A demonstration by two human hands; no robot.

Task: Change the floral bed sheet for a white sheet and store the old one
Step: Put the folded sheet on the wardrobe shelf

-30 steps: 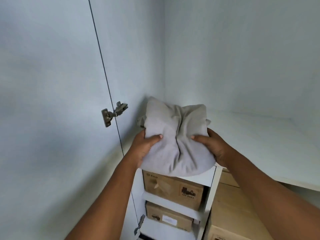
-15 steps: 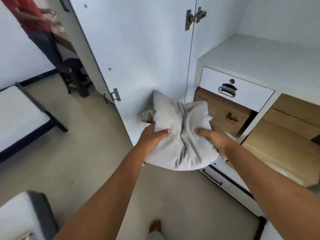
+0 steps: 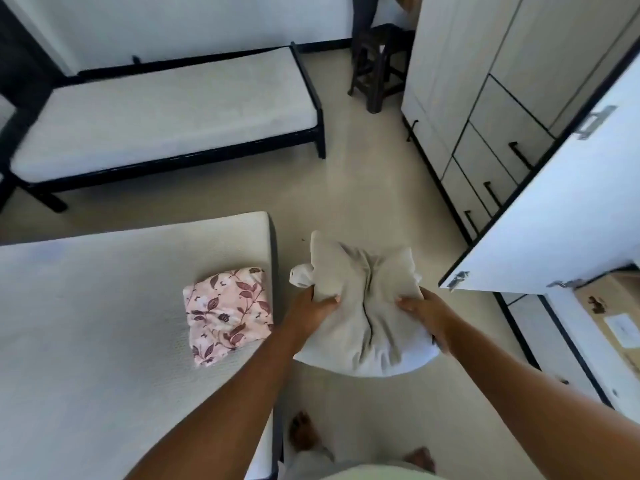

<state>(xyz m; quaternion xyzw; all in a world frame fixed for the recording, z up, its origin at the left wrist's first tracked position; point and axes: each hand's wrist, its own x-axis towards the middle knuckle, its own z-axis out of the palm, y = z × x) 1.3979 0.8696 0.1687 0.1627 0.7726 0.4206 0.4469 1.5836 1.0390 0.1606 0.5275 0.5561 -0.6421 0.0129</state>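
Floral sheet [image 3: 228, 315], folded into a rough square, lies on the bare mattress [image 3: 86, 323] close to its right edge. Beyond it, a second bed [image 3: 166, 109] with a black frame stands against the far wall, its left end cut off by the picture's edge. Just right of the mattress, the left hand [image 3: 311, 306] grips the near left side of the white sheet [image 3: 363, 306], thumb laid on top and the fingers hidden beneath the cloth. This sheet is a bunched, greyish-white bundle held in the air over the floor, between the mattress and the wardrobe door [image 3: 571, 209], which stands open. The right hand [image 3: 429, 313] grips the bundle's near right side the same way, thumb on top, fingers curled under the edge. Below, two bare feet [image 3: 304, 431] show blurred. At the far right, a cardboard box [image 3: 602, 289] carries a dark printed logo and a white label [image 3: 621, 327], both too blurred to read.
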